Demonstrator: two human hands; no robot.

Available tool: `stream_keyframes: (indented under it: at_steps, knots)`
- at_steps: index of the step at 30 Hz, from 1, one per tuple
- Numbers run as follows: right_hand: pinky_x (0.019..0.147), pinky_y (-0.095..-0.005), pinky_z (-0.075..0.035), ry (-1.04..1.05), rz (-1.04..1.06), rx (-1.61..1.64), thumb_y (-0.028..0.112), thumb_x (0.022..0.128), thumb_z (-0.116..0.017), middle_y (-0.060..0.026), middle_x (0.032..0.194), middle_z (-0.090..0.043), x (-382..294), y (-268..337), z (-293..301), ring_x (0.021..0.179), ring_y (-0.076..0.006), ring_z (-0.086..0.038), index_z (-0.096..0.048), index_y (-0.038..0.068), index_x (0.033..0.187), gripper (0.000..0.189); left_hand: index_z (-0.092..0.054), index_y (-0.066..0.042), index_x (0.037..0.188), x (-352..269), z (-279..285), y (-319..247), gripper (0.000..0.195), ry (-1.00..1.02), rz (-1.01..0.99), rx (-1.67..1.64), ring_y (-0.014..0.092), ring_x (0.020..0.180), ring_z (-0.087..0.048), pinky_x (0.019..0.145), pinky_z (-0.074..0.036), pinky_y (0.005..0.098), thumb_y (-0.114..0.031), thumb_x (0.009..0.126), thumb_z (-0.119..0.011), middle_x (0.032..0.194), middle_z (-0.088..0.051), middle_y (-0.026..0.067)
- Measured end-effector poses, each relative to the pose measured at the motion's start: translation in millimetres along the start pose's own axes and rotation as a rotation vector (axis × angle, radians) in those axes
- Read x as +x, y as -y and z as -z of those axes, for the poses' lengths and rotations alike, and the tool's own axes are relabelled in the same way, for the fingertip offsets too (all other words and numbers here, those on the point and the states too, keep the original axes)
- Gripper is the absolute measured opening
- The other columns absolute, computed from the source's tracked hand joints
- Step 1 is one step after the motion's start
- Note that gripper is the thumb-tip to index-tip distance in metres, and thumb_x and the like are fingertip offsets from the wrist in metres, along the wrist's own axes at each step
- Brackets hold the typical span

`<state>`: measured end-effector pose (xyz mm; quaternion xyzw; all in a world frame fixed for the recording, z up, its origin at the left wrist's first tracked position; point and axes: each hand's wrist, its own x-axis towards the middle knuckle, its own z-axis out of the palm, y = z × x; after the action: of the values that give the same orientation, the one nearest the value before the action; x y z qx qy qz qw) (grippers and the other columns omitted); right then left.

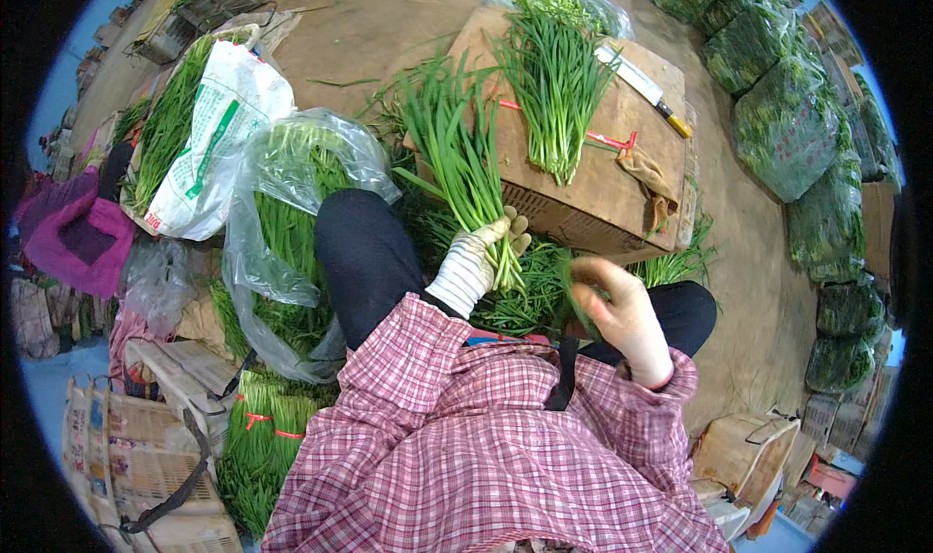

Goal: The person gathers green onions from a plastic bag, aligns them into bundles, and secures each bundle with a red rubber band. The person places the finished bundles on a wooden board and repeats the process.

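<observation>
My left hand point(477, 261), in a pale knit glove, grips a small bunch of garlic chives point(459, 167) near its pale cut ends. The leaves fan up and away from me, over the near-left edge of a wooden board point(641, 181). My right hand point(616, 305) is motion-blurred beside my right knee, with a thin green chive leaf point(572, 290) between thumb and fingers. Loose chive leaves point(532, 276) are heaped below both hands. On the board lie a larger pile of chives point(557, 101), a red tie strip point(609, 141) partly under it, and a kitchen cleaver point(634, 75).
A brown cloth point(649, 177) hangs over the board's near edge. At left are an open plastic bag of chives point(284, 239), a white woven sack point(226, 130) and red-tied bundles point(270, 422). Crates point(146, 451) stand lower left. Bagged greens point(787, 130) line the right.
</observation>
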<state>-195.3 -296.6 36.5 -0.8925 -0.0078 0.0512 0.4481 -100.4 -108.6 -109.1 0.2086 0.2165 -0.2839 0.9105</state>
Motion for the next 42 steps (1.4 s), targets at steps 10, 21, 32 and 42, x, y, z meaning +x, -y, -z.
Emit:
stream_keyframes:
  at_steps: [10, 21, 32, 42]
  knots:
    - [0.074, -0.0347, -0.054, -0.017, -0.229, 0.265, 0.019, 0.084, -0.067, -0.0169, 0.088, -0.072, 43, -46, -67, 0.079, -0.0244, -0.069, -0.068, -0.001, 0.102, 0.027, -0.053, -0.010, 0.132, 7, 2, 7, 0.043, 0.121, 0.048, 0.060, 0.035, 0.120, -0.060, 0.098, -0.052, 0.0553, -0.004, 0.092, -0.066, 0.125, -0.063, 0.0141]
    - [0.073, -0.0290, -0.050, -0.083, -0.095, 0.285, 0.007, 0.092, -0.063, -0.0077, 0.097, -0.067, 49, -57, -72, 0.083, -0.0135, -0.060, -0.062, -0.001, 0.117, 0.026, -0.047, -0.002, 0.138, 11, 5, -1, 0.047, 0.325, 0.193, -0.073, 0.035, 0.133, -0.049, 0.112, -0.040, 0.0523, -0.018, 0.097, -0.061, 0.141, -0.052, 0.0190]
    - [0.070, -0.0412, -0.054, -0.114, 0.053, -0.626, 0.015, 0.082, -0.069, -0.0130, 0.091, -0.062, 61, -33, -76, 0.082, -0.0338, -0.066, -0.059, 0.007, 0.091, 0.015, -0.049, 0.001, 0.138, 8, 2, -2, 0.045, 0.214, 0.149, 0.024, 0.035, 0.124, -0.057, 0.105, -0.045, 0.0526, -0.021, 0.098, -0.055, 0.133, -0.060, 0.0200]
    - [0.066, -0.0269, -0.051, -0.177, -0.169, 0.351, 0.009, 0.083, -0.068, -0.0043, 0.075, -0.066, 73, -55, -83, 0.066, -0.0127, -0.060, -0.067, 0.001, 0.087, 0.009, -0.055, 0.004, 0.130, 16, 14, 0, 0.042, 0.286, 0.075, 0.038, 0.031, 0.114, -0.063, 0.102, -0.050, 0.0434, -0.002, 0.089, -0.062, 0.124, -0.064, 0.0179]
